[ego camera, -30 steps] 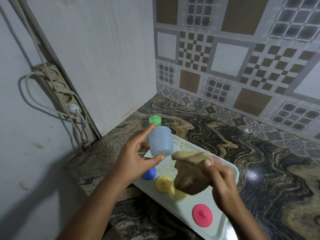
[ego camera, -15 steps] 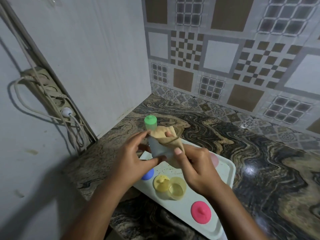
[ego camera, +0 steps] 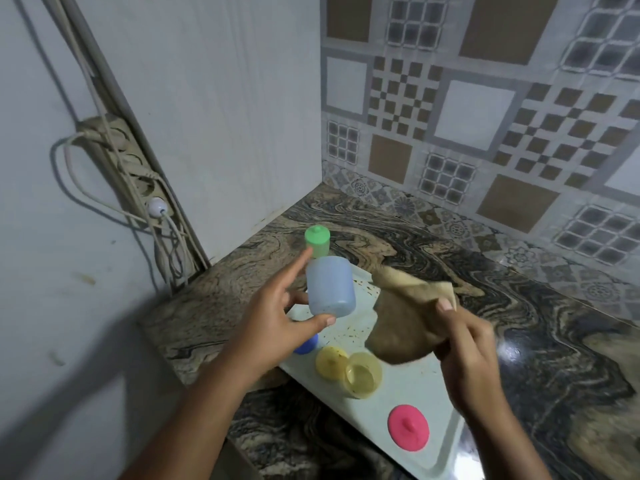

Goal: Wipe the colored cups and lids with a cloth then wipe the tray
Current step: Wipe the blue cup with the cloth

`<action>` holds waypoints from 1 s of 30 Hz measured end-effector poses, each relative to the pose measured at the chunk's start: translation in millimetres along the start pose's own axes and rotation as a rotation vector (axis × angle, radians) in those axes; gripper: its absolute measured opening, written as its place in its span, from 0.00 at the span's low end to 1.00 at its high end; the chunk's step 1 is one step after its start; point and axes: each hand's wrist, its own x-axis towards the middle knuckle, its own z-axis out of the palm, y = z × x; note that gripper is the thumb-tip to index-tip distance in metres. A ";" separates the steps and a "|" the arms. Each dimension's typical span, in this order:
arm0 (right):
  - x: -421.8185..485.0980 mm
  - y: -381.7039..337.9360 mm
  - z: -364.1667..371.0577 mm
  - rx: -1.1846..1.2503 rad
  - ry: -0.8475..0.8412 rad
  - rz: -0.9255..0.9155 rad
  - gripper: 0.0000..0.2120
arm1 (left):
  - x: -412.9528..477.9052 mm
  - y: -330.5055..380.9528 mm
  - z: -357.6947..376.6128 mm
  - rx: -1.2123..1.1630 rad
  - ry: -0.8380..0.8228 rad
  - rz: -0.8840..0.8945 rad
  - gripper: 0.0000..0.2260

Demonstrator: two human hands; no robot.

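Observation:
My left hand (ego camera: pixel 277 320) holds a pale blue cup (ego camera: pixel 330 287) upside down above the pale tray (ego camera: pixel 412 393), pinched between thumb and fingers. To its right, my right hand (ego camera: pixel 464 344) grips a brown cloth (ego camera: pixel 408 320), which hangs a little apart from the cup. On the tray lie a yellow lid (ego camera: pixel 329 362), a yellow cup (ego camera: pixel 362 375) open side up, a pink lid (ego camera: pixel 408 427) and a blue lid (ego camera: pixel 306 344) partly hidden by my left hand. A green cup with its lid (ego camera: pixel 317 240) stands behind the blue cup.
The tray sits on a dark marbled counter (ego camera: pixel 554 341) in a corner, with a white wall left and patterned tiles behind. A power strip with cables (ego camera: pixel 138 181) hangs on the left wall. Brown specks dot the tray's surface.
Half a second ago the cloth was pressed over the blue cup by my right hand; now the cloth has pulled away to the right and the cup is bare again.

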 end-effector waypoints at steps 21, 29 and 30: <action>-6.2 -1.6 20.6 -0.430 -0.337 -0.362 0.16 | 18.4 12.0 -0.2 0.170 0.094 0.149 0.35; -11.6 9.3 -1.2 -0.101 -0.152 -0.040 0.29 | 15.2 9.7 -9.8 0.077 0.063 0.105 0.38; -6.1 5.2 1.0 -0.035 -0.078 -0.014 0.25 | 14.1 8.6 -9.2 0.073 0.060 0.091 0.39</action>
